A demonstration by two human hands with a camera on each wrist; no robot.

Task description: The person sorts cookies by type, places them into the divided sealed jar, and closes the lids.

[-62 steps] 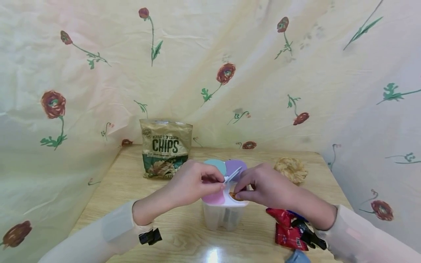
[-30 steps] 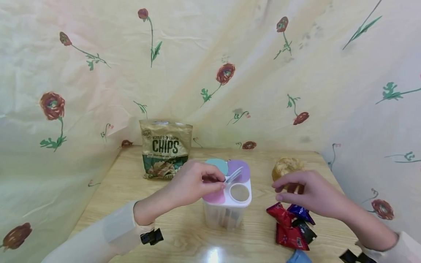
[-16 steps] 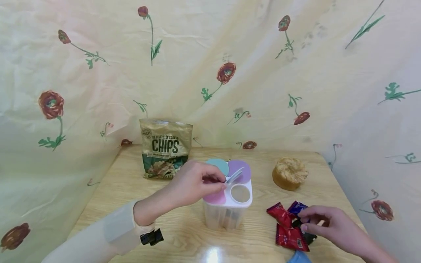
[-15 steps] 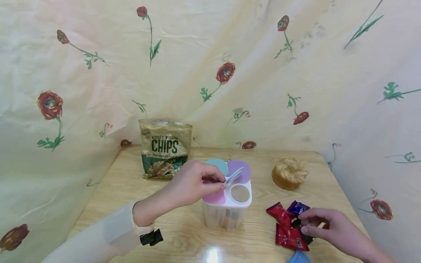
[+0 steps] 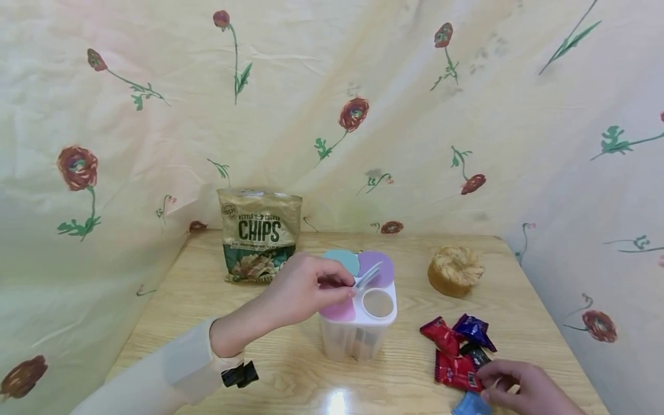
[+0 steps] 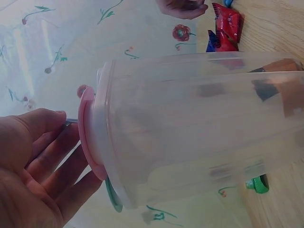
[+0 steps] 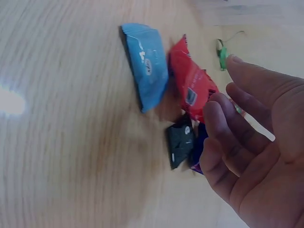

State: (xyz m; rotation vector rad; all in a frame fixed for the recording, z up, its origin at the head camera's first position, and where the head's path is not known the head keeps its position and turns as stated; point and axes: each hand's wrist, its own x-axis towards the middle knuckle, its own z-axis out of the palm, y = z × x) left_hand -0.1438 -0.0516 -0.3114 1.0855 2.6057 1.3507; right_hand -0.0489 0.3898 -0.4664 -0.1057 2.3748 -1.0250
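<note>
A clear container (image 5: 358, 341) with a white top stands mid-table, its teal, purple and pink lids down. My left hand (image 5: 303, 288) pinches the raised pale lid (image 5: 370, 274) beside the uncovered round opening (image 5: 378, 304). Brown and dark pieces (image 6: 287, 90) show inside the container in the left wrist view. Loosely bent, my right hand (image 5: 519, 386) hovers by a red wrapped packet (image 5: 457, 370) and a light blue packet (image 5: 471, 404), holding nothing. Another red packet (image 5: 441, 335), a dark blue packet (image 5: 475, 331) and a black packet (image 7: 181, 141) lie close by.
A gold and green chips bag (image 5: 261, 236) stands at the back left of the wooden table (image 5: 202, 323). On the back right sits a round golden-brown bread (image 5: 455, 271). Flowered cloth (image 5: 290, 115) hangs behind and at both sides.
My right hand has left the container opening, where it held a brown piece, and moved right and down to the packets, without the piece. My left hand keeps pinching the lid.
</note>
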